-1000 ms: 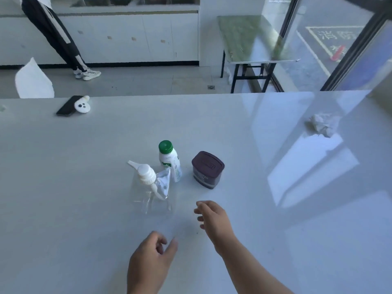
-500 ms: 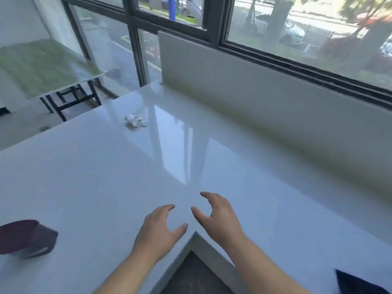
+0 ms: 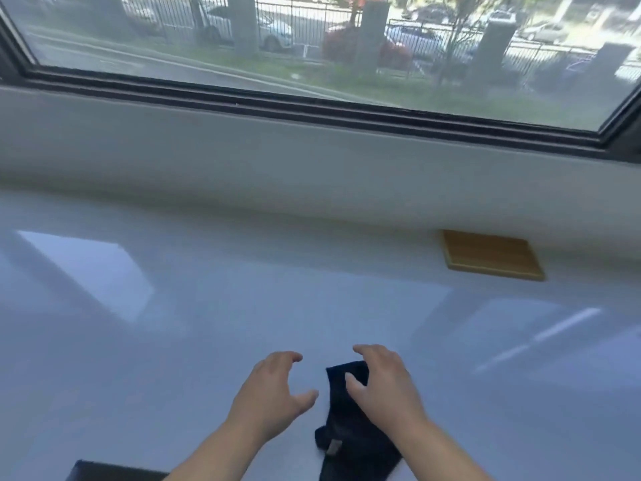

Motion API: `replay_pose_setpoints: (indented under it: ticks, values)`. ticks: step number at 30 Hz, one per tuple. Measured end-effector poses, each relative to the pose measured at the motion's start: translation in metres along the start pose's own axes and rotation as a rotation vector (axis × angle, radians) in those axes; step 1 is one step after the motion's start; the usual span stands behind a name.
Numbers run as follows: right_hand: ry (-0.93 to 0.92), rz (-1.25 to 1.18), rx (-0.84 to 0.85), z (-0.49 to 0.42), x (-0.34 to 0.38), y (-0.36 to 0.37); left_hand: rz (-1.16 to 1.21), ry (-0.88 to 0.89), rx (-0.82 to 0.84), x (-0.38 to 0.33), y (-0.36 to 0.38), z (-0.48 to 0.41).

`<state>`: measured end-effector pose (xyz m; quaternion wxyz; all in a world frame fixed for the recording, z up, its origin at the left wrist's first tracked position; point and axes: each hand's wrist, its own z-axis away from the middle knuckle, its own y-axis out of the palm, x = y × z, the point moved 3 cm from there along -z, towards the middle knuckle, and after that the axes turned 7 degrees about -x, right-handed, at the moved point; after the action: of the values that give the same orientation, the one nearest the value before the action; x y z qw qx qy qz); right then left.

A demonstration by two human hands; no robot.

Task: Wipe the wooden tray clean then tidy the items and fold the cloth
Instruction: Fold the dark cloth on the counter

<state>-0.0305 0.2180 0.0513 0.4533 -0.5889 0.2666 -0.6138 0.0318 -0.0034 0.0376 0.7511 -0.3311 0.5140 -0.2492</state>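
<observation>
Our dark cloth [image 3: 350, 432] lies lengthwise away from us; our right hand [image 3: 385, 387] hovers open-fingered above it, left hand [image 3: 274, 394] open, empty; the wooden tray [image 3: 490, 255] sits empty, long side along the wall.

No readable text, not even on the dark cloth's [image 3: 350, 428] small tag

Cloth [image 3: 350, 432] lies near on the counter [image 3: 208, 307]; wooden tray [image 3: 490, 255] far right, against the wall [image 3: 277, 161].
</observation>
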Motion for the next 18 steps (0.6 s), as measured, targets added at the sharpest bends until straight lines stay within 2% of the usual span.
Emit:
replay_pose_setpoints:
  ticks: [3,7,12,18]
  values:
    - [0.095,0.02,-0.01,-0.008,-0.054,-0.015,-0.066,-0.016,0.104,-0.035,0.043,-0.014]
    - [0.139,-0.038,0.104,-0.011,-0.096,-0.017,-0.129,-0.067,0.23,-0.064,0.081,-0.022]
    - [-0.052,0.02,0.155,-0.016,-0.1,-0.011,-0.261,0.011,0.13,-0.072,0.094,-0.028]
    - [-0.224,0.115,0.278,-0.009,-0.09,0.004,-0.308,0.128,0.384,-0.068,0.098,-0.028]
